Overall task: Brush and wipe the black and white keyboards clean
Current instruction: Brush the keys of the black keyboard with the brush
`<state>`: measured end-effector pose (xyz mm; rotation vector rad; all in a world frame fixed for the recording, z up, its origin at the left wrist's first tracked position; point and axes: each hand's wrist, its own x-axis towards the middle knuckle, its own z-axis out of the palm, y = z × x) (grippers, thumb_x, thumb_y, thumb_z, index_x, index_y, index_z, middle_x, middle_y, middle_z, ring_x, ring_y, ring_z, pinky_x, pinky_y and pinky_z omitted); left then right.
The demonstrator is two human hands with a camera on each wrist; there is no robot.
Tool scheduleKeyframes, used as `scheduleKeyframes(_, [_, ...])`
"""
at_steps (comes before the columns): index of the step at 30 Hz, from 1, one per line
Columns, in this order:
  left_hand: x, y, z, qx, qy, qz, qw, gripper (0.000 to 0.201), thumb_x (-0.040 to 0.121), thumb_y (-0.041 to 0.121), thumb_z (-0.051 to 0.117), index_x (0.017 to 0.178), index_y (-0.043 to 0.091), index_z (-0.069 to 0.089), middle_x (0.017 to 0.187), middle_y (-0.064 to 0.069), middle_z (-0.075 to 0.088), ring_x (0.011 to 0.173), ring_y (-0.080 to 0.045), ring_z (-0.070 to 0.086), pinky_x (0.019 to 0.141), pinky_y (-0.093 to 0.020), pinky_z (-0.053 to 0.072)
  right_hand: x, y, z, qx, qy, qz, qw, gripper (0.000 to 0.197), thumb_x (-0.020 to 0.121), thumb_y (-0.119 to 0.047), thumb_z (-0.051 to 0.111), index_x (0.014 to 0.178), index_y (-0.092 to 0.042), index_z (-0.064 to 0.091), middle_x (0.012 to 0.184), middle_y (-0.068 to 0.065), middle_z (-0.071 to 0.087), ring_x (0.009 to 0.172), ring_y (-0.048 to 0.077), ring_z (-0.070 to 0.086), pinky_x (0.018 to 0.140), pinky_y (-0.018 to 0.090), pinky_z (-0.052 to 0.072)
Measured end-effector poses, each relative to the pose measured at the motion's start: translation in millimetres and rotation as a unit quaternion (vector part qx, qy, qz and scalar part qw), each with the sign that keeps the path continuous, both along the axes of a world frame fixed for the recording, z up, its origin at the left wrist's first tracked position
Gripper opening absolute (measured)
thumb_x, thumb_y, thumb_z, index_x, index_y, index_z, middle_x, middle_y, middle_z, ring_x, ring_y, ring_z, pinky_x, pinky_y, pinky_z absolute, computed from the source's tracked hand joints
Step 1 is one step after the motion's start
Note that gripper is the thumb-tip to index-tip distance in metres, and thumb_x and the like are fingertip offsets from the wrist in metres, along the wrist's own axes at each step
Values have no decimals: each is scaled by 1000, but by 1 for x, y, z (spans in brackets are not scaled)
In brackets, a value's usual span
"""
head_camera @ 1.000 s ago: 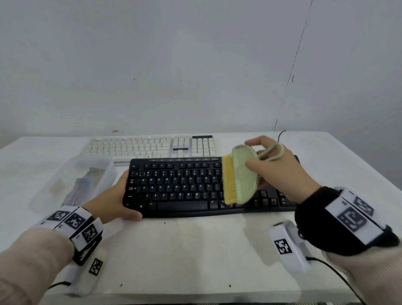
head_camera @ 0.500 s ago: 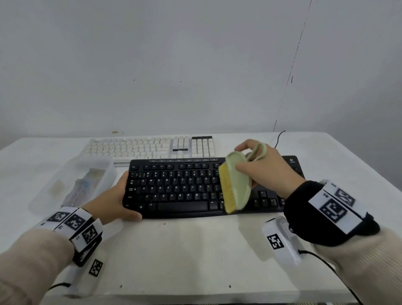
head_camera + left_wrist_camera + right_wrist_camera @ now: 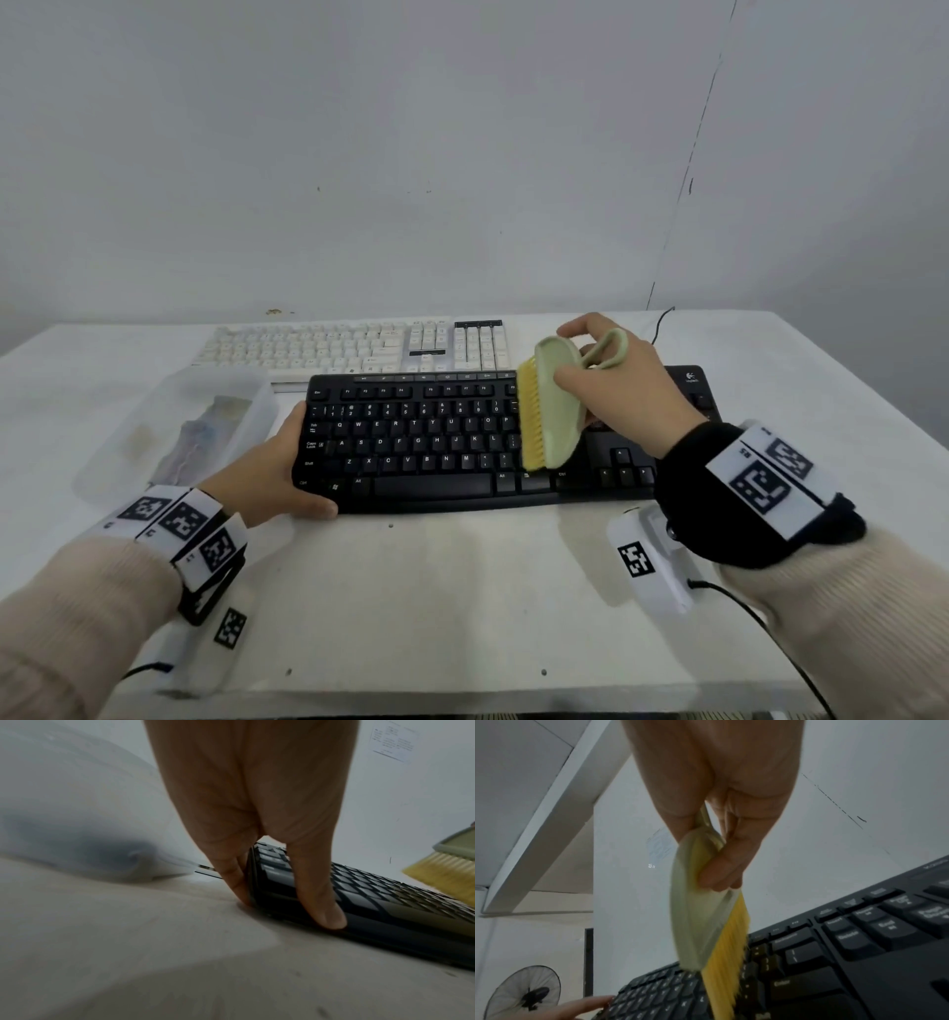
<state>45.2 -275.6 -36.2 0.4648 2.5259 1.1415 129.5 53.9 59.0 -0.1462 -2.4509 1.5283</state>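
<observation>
The black keyboard point(image 3: 421, 442) lies across the middle of the table, with the white keyboard point(image 3: 354, 344) right behind it. My left hand point(image 3: 267, 467) grips the black keyboard's left end point(image 3: 272, 882), thumb on its front edge and fingers along its side. My right hand point(image 3: 616, 390) holds a pale green brush point(image 3: 557, 406) by its looped handle. The yellow bristles point(image 3: 531, 421) point left and touch the keys near the right end of the letter block point(image 3: 723, 973).
A clear plastic box point(image 3: 174, 431) with a cloth inside stands left of the black keyboard. The white table point(image 3: 462, 591) runs to a front edge close to me. A cable point(image 3: 662, 318) leaves the table's back right. A fan point(image 3: 523, 992) stands in the room's background.
My right hand swept the brush left and toward me across the keys, then back and slightly right. The left hand has stayed on the keyboard's left end.
</observation>
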Motion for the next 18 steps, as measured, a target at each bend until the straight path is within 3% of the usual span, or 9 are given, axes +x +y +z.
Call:
scheduleKeyframes(4, [0,0,0,-2,0,0,1000,126,37,35,85,140,42,12,122,12,56,114,-12,55,100,-40,46,1,-3,-4,6,-1,-6,1000,33,84,-5,53,115,-16,53,84,6,54,65,13,58,45,18,49])
scheduleKeyframes(7, [-1,-1,-1,-8,4,1,1000,127,37,36,84,142,39,12,123,14,54,115,-11,54,101,-41,45,11,-3,-11,35,-26,21,999,25,84,-5,55,108,-14,54,90,11,59,63,12,56,43,16,47])
scheduleKeyframes(11, [-3,-3,-3,-6,-1,3,1000,126,38,34,86,140,43,14,121,12,58,114,-12,56,100,-43,46,23,-3,-10,60,-64,62,994,18,83,-7,58,100,-12,57,83,4,58,57,8,57,41,16,44])
scheduleKeyframes(14, [-2,-2,-2,-2,-3,3,1000,125,38,33,86,139,45,14,121,13,58,114,-11,56,100,-41,46,17,-4,0,29,-31,34,999,18,85,-9,55,102,-12,58,77,1,58,50,2,56,42,17,46])
scheduleKeyframes(18, [-1,-1,-1,1,-7,6,1000,126,37,32,85,140,43,13,120,11,57,113,-14,57,99,-41,47,-1,-13,3,35,30,0,999,35,84,-9,53,117,-22,52,89,8,58,66,13,54,48,17,49])
